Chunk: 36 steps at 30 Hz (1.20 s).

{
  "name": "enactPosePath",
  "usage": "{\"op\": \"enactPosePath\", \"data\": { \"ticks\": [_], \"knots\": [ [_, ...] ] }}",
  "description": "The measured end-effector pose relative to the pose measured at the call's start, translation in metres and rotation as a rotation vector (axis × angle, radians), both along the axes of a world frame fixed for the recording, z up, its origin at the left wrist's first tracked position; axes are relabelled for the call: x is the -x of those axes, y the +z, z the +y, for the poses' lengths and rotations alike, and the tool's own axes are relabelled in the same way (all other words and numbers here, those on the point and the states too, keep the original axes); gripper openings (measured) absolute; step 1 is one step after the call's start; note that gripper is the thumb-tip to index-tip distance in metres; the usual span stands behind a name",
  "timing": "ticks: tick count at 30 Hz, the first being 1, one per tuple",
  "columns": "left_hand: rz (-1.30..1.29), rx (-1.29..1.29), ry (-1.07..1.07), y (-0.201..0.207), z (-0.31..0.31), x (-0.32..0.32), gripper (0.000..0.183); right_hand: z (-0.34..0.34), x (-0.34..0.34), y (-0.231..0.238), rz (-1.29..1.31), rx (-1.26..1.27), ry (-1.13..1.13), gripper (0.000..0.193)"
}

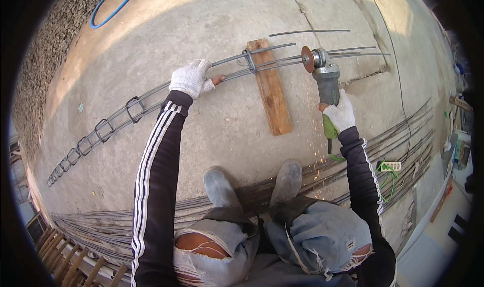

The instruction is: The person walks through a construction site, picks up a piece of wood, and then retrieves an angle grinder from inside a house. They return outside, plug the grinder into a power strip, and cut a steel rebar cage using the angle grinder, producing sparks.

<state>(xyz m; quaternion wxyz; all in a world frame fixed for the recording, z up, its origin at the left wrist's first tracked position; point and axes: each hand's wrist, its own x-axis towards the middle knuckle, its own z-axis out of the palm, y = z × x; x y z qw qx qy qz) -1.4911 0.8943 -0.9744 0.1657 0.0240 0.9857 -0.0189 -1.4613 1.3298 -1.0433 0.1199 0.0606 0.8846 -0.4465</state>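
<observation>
My right hand, in a white glove with bare fingertips, is wrapped round a green and grey angle grinder. Its reddish-brown cutting disc meets the steel bars right of the plank, and orange sparks fall toward my boots. My left hand, gloved the same way, is closed round the long rebar cage, which has square stirrups along it and runs away to the left. Under the cage's right end lies a wooden plank. A loose rebar piece rests on the concrete beyond.
Many long rebars lie across the floor by my boots. At the right are a white power strip and a green cord. A thin dark cable crosses the concrete. A blue hose curves at the far left; wooden poles lie lower left.
</observation>
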Motion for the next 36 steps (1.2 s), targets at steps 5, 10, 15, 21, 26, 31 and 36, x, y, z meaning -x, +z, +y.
{"op": "enactPosePath", "data": {
  "ticks": [5,10,15,21,26,31,36],
  "knots": [
    [-0.060,0.010,0.040,0.003,-0.001,0.005,0.077,0.002,-0.005,0.000,0.032,-0.058,0.020,0.053],
    [-0.045,-0.015,0.019,-0.002,-0.009,0.014,0.080,0.005,-0.020,-0.004,0.036,0.118,-0.058,0.050],
    [0.022,-0.073,-0.138,-0.006,-0.023,0.012,0.067,0.015,-0.032,-0.011,-0.040,0.183,-0.138,0.050],
    [0.059,0.003,-0.176,-0.008,-0.021,-0.002,0.059,0.022,-0.038,-0.003,-0.055,0.188,-0.175,0.050],
    [0.053,-0.063,-0.173,-0.011,-0.017,-0.017,0.055,0.021,-0.039,0.017,-0.089,0.272,-0.205,0.051],
    [0.137,-0.046,-0.156,-0.022,-0.014,-0.025,0.053,0.017,-0.034,0.025,-0.071,0.284,-0.159,0.053],
    [0.174,-0.013,-0.147,-0.027,-0.013,-0.028,0.052,0.013,-0.031,0.018,-0.036,0.236,-0.083,0.056]
  ]
}}
